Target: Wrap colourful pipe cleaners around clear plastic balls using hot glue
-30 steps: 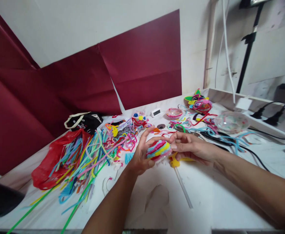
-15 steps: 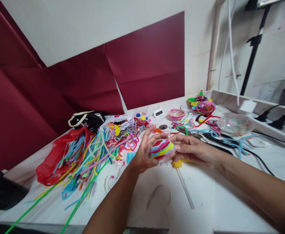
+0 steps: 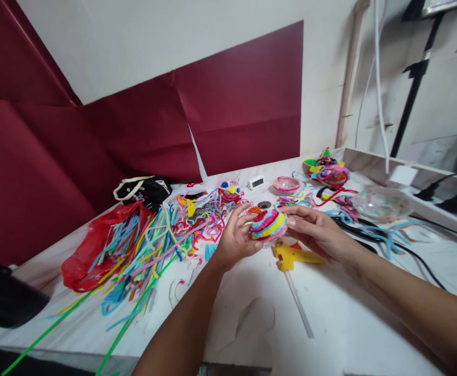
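Observation:
Between my two hands is a small ball wrapped in striped pipe cleaners (image 3: 268,225), red, pink, yellow and light blue, held above the table. My left hand (image 3: 234,237) grips its left side, with the thumb low and the fingers curved behind. From the right, my right hand (image 3: 310,227) pinches its edge with thumb and fingertips. The underside of the ball looks clear. Just below the hands lies a yellow hot glue gun (image 3: 291,256) with a glue stick (image 3: 301,310) sticking out of its rear toward me.
Loose pipe cleaners (image 3: 161,235) spill from a red plastic bag (image 3: 82,261) on the left. Behind stand a decorated owl-like ball (image 3: 229,190), a small digital clock (image 3: 256,182), a pink-rimmed bowl (image 3: 286,185) and a clear bowl (image 3: 383,203). Black cables (image 3: 420,258) run along the right.
Both hands have raised the striped ball slightly and tilted it, moving a little right. More of the yellow glue gun shows beneath them. The whole view has shifted slightly.

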{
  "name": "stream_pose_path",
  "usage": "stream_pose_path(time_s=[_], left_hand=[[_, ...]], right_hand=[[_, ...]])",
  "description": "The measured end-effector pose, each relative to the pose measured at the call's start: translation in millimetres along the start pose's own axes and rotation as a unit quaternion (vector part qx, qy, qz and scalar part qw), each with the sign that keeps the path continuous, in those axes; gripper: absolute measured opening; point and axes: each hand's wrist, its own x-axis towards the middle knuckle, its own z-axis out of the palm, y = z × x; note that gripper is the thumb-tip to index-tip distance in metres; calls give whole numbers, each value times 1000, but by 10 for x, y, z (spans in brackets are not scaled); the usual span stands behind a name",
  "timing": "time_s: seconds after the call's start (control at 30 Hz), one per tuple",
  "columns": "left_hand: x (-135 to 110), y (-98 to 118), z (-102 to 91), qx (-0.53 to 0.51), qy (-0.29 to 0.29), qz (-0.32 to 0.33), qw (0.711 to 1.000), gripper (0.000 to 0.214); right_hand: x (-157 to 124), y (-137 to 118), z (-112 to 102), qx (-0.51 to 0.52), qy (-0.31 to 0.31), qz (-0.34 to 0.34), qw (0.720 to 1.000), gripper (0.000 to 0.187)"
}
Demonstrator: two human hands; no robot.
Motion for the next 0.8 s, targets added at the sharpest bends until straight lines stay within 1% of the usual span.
stream_pose_path(time_s=[0.13, 0.27, 0.37, 0.47, 0.57, 0.67, 0.8], left_hand=[[9, -22, 20, 18, 21, -19, 999, 81], [2, -62, 28, 2, 2, -20, 1000, 74], [-7, -74, 54, -15, -3, -25, 1000, 72], [-18, -47, 116, -8, 26, -47, 999, 77], [-29, -10, 183, 9, 51, -62, 997, 80], [-37, 2, 218, 27, 59, -54, 996, 81], [-40, -10, 218, 34, 60, -40, 997, 79]], right_hand=[[44, 38, -23, -27, 38, -46, 998, 35], [56, 69, -4, -77, 77, -70, 992, 44], [34, 81, 48, -116, 94, -85, 985, 43], [3, 104, 105, -136, 89, -95, 982, 45], [-17, 150, 133, -134, 74, -99, 983, 49], [-25, 198, 133, -128, 64, -113, 983, 48], [-29, 227, 120, -135, 53, -124, 982, 46]])
